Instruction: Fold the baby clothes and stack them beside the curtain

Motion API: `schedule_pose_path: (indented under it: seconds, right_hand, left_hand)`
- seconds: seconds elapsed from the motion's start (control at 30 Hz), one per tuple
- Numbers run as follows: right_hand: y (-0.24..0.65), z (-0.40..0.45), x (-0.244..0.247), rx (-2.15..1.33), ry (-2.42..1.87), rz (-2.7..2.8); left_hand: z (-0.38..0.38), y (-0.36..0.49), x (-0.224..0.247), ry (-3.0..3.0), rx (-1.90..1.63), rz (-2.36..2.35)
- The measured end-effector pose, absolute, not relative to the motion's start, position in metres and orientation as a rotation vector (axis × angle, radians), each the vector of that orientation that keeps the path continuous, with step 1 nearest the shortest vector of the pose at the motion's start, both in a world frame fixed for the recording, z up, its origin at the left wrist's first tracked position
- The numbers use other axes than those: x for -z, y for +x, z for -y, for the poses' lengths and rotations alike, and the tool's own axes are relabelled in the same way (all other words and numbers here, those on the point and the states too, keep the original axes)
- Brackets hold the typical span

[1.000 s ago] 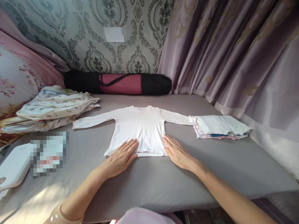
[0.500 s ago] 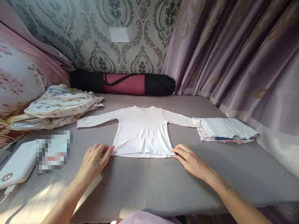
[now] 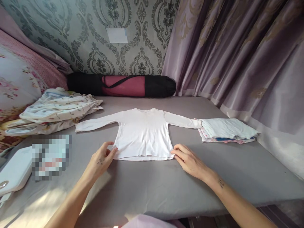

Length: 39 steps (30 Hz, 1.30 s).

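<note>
A small white long-sleeved shirt (image 3: 143, 134) lies flat with its neckline away from me, its hem toward me and both sleeves stretched out sideways. At the hem's left corner, my left hand (image 3: 102, 158) pinches the cloth between thumb and fingers. My right hand (image 3: 190, 161) grips the opposite hem corner with its fingertips. The front hem sits slightly above the back layer, which shows as a thin strip. The right cuff touches a folded clothes stack (image 3: 230, 128).
The grey-covered surface (image 3: 147, 183) holds a loose clothes pile (image 3: 59, 109) at left, a white power bank (image 3: 16, 169) with a cable, and a pixelated item (image 3: 52, 156). A black and maroon roll bag (image 3: 123, 85) lies along the wall; a curtain (image 3: 213, 53) hangs at right.
The view has shifted slightly, moving the scene a little left. My hands have come marginally closer together at the hem corners; the shirt stays flat.
</note>
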State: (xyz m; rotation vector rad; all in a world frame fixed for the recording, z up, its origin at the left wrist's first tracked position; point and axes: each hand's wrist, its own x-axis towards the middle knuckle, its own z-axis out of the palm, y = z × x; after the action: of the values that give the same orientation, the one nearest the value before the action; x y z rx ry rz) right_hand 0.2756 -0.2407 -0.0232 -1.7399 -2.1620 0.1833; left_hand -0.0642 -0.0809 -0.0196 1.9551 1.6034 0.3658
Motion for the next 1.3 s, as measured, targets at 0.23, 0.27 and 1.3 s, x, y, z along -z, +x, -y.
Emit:
schedule_pose_path:
  seconds: [0.23,0.27,1.3]
  right_hand:
    - [0.290,0.232,0.016,-0.215,-1.480,2.360]
    - [0.292,0.231,0.011,-0.244,-1.493,2.395]
    - [0.245,0.159,0.039,-0.503,-1.892,2.225]
  left_hand:
    - [0.068,-0.081,0.025,2.051,-0.205,-1.408]
    - [0.065,-0.084,0.025,2.047,-0.166,-1.391]
    - [0.078,0.043,0.082,2.954,-0.279,-0.837]
